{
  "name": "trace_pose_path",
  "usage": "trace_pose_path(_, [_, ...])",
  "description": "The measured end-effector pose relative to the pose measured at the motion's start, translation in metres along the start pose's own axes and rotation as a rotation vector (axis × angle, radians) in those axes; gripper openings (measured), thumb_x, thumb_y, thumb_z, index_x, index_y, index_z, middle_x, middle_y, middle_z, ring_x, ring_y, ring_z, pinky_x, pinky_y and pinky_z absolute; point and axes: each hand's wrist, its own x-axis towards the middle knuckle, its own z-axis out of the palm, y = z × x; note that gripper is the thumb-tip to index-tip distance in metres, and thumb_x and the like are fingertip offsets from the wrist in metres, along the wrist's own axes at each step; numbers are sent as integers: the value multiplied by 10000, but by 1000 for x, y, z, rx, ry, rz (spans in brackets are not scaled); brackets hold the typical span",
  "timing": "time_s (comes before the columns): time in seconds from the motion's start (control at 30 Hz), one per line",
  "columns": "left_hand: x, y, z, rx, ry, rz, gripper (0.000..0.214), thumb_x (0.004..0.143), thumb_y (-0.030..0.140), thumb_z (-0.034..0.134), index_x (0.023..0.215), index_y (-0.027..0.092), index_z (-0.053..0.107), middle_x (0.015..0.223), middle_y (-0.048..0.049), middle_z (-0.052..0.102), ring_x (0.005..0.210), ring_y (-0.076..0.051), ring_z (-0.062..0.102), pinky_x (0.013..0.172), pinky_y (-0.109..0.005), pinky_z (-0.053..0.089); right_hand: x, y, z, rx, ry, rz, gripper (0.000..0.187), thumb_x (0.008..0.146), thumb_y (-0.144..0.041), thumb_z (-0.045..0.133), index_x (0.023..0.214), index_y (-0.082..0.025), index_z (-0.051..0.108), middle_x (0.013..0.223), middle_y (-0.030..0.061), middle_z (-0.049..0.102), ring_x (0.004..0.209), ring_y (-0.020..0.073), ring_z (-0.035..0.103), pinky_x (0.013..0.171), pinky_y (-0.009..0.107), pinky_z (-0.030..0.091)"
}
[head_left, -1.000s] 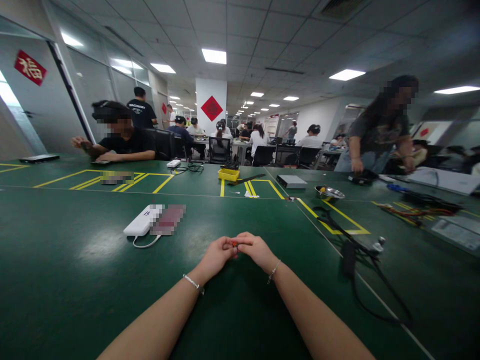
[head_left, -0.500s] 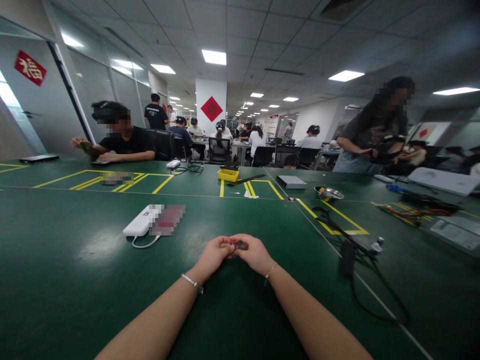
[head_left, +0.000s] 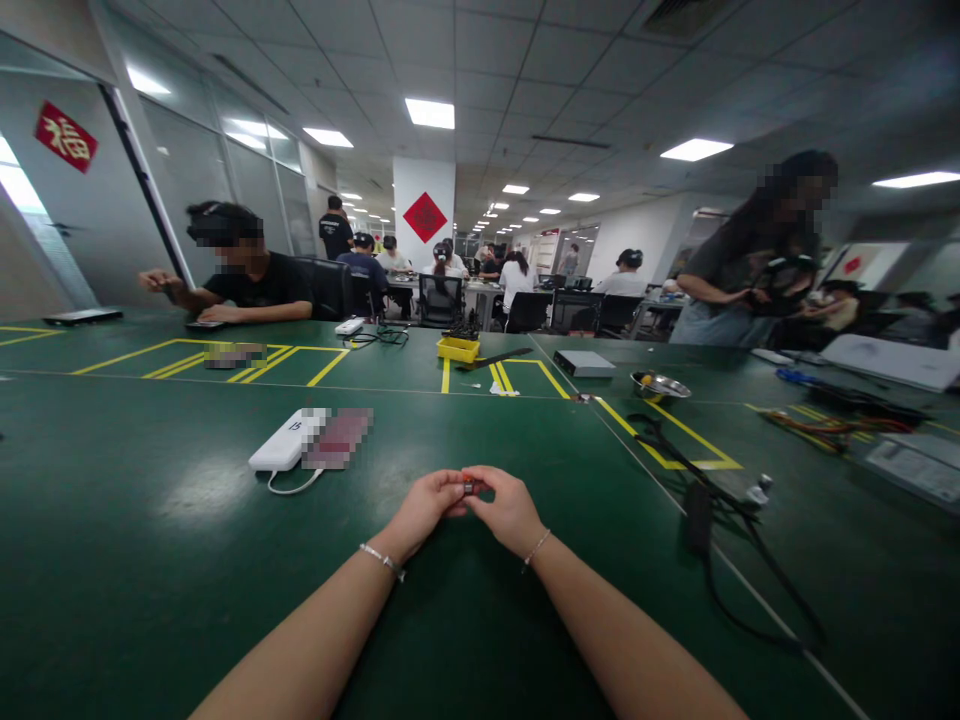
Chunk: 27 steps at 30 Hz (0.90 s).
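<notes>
Both of my hands meet over the green table [head_left: 360,620], fingertips close together. My left hand [head_left: 426,508] is closed in a pinch on a small orange and dark piece [head_left: 469,487], too small to name. From the other side, the thumb and fingers of my right hand [head_left: 508,508] curl round to the same piece. Most of it is hidden by my fingers. A white power bank [head_left: 283,445] lies to the left beyond my hands, with a short white cable [head_left: 294,489] and a blurred reddish phone-like slab [head_left: 337,440] against it.
A black cable with a block [head_left: 697,515] lies to the right. Further back are a yellow bin [head_left: 457,349], a grey metal box [head_left: 585,364] and a metal bowl [head_left: 661,385]. One person [head_left: 251,275] sits across on the left; another [head_left: 750,250] stands on the right.
My fingers have shifted on the small piece. A reddish and greenish part showed between my hands before; now an orange and dark bit shows. The view has moved slightly.
</notes>
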Motion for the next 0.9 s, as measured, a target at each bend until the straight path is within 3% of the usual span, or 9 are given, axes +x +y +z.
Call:
trace_pose_path(0.3, [2,-2,-2,-51,-4,-8,223,648,210,592,845,108,568,822,-82,630,667,-113,580,646,-225,450,-3,-5,-1,-199,37,-87,304,664,-170,519,965,-193,554,943,46,597,882,152,523,810,294,395])
trace_pose_path(0.7, [-3,6,1,29,7,-22,272,649,249,587,891,127,598,817,-59,635,656,-104,570,630,-209,449,1,2,-1,38,10,31,278,611,-182,572,886,-216,572,972,30,570,902,156,516,720,289,441])
trace_pose_path(0.9, [-1,3,0,33,-18,-2,274,658,258,575,895,123,601,816,-58,632,657,-103,564,645,-215,444,1,0,-1,4,32,13,259,611,-172,568,868,-205,581,916,29,588,860,143,524,743,283,429])
